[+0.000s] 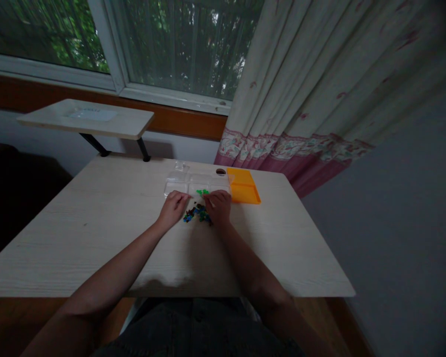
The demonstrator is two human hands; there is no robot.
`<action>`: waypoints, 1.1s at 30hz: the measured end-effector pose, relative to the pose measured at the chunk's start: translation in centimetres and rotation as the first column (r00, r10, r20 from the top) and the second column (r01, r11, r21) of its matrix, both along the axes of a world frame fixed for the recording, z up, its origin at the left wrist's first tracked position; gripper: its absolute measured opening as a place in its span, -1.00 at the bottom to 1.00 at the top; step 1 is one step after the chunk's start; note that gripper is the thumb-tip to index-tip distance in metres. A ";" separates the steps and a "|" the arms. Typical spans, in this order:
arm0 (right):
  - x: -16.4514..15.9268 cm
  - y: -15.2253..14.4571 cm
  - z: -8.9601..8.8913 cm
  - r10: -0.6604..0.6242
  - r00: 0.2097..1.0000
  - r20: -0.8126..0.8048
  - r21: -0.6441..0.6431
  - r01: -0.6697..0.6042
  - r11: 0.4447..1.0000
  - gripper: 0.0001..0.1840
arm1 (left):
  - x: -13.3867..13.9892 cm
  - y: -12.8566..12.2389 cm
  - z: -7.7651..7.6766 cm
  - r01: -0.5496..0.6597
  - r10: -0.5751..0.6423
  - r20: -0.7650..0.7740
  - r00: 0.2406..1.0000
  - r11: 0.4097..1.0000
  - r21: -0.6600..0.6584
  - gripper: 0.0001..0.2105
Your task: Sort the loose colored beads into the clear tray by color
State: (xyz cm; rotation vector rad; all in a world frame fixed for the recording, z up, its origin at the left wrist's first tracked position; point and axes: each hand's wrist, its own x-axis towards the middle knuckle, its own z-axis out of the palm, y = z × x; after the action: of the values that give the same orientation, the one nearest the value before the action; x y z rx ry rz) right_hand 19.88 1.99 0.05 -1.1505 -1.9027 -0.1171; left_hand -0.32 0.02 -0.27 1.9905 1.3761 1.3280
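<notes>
Window point(186, 44): white-framed, greenery outside, brown band below.
Raised shelf point(126, 128): pale, on black supports at the tabletop's far left.
Tabletop point(96, 233): pale wood grain, shadowed between the forearms.
Left grip point(172, 208): fingers drawn together near the clear tray point(174, 182); cannot tell whether they pinch anything.
Small pieces point(201, 213): blue, dark and green, heaped between the hands.
Right grip point(220, 206): fingers bent beside green pieces point(201, 192); hold unclear.
Orange tray point(244, 194): just right of the clear one.
Curtain point(305, 89): floral, pink-hemmed.
Wall point(401, 213): plain, grayish.
</notes>
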 end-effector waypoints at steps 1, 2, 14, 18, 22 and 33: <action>0.3 0.4 -0.2 -0.035 0.999 -0.027 -0.011 0.035 0.999 -0.84 | -0.2 0.0 0.0 -0.007 0.007 -0.024 1.000 1.000 0.008 -0.73; 0.6 0.9 -0.4 -0.064 0.997 -0.048 -0.023 0.062 0.998 -0.83 | -0.3 0.1 0.0 -0.013 0.014 -0.046 0.999 1.000 0.013 -0.73; 1.1 2.4 -1.5 -0.144 0.987 0.076 -0.186 0.156 0.970 -0.80 | -0.3 0.3 -0.4 0.037 -0.032 -0.165 0.986 0.999 0.027 -0.75; 1.2 2.7 -1.5 -0.129 0.990 0.059 -0.171 0.138 0.976 -0.77 | -0.2 0.1 -0.2 0.066 -0.061 -0.188 0.980 0.997 0.025 -0.76; 1.5 3.0 -1.5 -0.136 0.991 0.004 -0.152 0.135 0.979 -0.74 | -0.1 -0.2 0.0 0.149 -0.139 -0.224 0.965 0.989 0.025 -0.80; 1.4 2.9 -1.6 -0.130 0.991 -0.037 -0.109 0.125 0.986 -0.73 | 0.9 -1.6 0.5 0.353 -0.328 -0.421 0.846 0.936 -0.020 -0.74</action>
State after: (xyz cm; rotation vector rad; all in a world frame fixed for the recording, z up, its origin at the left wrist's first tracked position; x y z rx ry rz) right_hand 21.31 4.86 -1.52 -1.3362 -1.8144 -0.0603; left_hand 0.57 -1.62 0.19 2.5216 1.0727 0.8171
